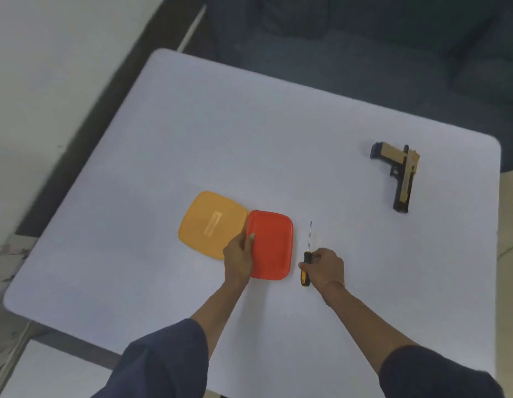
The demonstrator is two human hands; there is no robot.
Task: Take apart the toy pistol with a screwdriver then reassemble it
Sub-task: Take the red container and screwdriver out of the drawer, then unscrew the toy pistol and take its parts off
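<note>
Both hands occupied at the counter [278,133]; toy pistol [401,176] untouched.
The fingers of my left hand [239,255] gripped the left edge of the red tray [274,248], with the orange tray [209,224] touching it at 9 o'clock. The fingers of my right hand [324,267] were curled round the screwdriver [308,255] handle, tip pointing to 12. The toy pistol lay at 2 o'clock, well apart from both hands.

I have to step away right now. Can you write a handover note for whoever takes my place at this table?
The left hand grips the red tray by its left edge, beside the yellow tray.
The right hand grips the screwdriver by its handle.
The toy pistol lies assembled at the far right of the table, untouched.
Done: nothing yet.
Left: unscrew it, take it apart, reassemble.
</note>
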